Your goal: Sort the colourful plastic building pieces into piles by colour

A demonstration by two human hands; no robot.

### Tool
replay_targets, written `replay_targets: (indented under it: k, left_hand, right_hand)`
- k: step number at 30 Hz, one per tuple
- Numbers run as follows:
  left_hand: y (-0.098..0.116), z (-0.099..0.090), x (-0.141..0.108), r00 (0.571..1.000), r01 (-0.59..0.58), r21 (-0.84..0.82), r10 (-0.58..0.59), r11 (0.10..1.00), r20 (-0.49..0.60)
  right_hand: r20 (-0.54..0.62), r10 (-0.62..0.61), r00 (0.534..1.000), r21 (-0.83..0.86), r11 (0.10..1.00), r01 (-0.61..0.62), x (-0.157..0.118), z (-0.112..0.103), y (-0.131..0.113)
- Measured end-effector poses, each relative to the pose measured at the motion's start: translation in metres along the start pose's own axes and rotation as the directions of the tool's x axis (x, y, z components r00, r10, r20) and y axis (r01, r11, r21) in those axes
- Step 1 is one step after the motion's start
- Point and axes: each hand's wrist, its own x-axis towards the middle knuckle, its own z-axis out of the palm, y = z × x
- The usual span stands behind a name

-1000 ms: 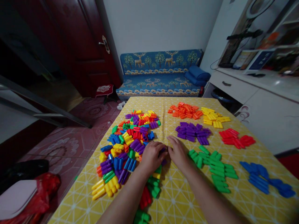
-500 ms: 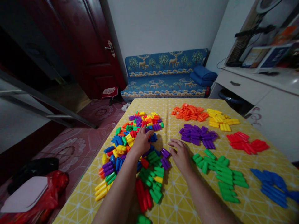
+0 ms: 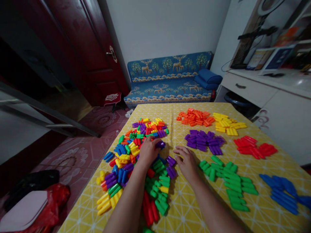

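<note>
Mixed blocks [image 3: 133, 147] lay heaped near the left edge of the yellow table [image 3: 182, 207] — the left hand [image 3: 147, 152] arched over them, grip unclear. The right hand [image 3: 187, 160], half-curled, fingers loosely apart, occupied the bare strip before the sorted piles [image 3: 204, 140].

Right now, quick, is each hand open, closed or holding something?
Left hand: fingers curled by a purple block at the mixed pile; can't tell if gripping.
Right hand: loosely open, fingers slightly bent, no block seen in it.
</note>
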Motion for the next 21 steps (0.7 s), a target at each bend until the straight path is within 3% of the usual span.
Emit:
replay_targets:
  k: [5, 9, 13, 15, 18, 21]
  left_hand:
    - [0.009, -0.005, 0.002, 0.998, -0.038, -0.234, 0.026, 0.972, -0.055]
    - [0.028, -0.008, -0.001, 0.984, -0.157, -0.366, 0.175, 0.918, 0.018]
    - [0.043, -0.005, -0.004, 0.958, -0.215, -0.400, 0.272, 0.891, 0.093]
    - [0.043, -0.003, -0.005, 0.969, -0.184, -0.415, 0.236, 0.891, 0.076]
    - [0.037, 0.000, -0.003, 0.997, -0.068, -0.470, 0.076, 0.880, -0.002]
    - [0.035, 0.005, 0.008, 0.994, 0.056, -0.644, -0.101, 0.763, -0.032]
  right_hand:
    - [-0.053, -0.018, 0.998, 0.129, 0.991, 0.024, -0.001, -0.001, -0.006]
    - [-0.021, 0.026, 0.999, 0.297, 0.955, -0.018, -0.001, -0.005, -0.018]
    - [-0.110, -0.052, 0.993, 0.304, 0.949, 0.083, -0.001, -0.010, -0.025]
    - [-0.179, -0.017, 0.984, 0.287, 0.956, 0.069, -0.001, -0.011, -0.024]
    - [-0.270, 0.119, 0.955, 0.290, 0.956, -0.037, 0.000, -0.010, -0.017]
    - [-0.315, 0.208, 0.926, 0.311, 0.944, -0.106, 0.001, -0.009, -0.010]
